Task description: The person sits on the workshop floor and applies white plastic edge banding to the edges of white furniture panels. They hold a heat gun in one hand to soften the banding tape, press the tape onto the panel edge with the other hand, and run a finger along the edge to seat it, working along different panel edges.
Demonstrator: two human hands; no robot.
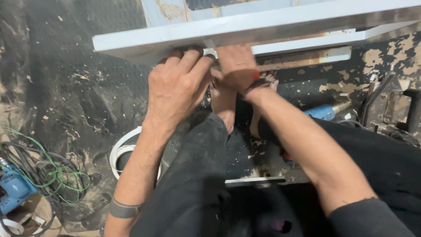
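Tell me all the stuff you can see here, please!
white board: one, white, across the top, both hands on its edge
second white panel: one, white, just under the board on the right
white edging strip coil: one, white, on the floor beside the left forearm
blue power tool: one, blue, lower left corner
cables: a tangle, black and green, lower left by the blue tool
blue-handled tool: one, blue with a metal tip, on the floor at right
metal tool: one, dark, right edge; kind unclear
floor: dark, strewn with wood chips
left hand: gripping the board edge
right hand: blurred, on the board edge
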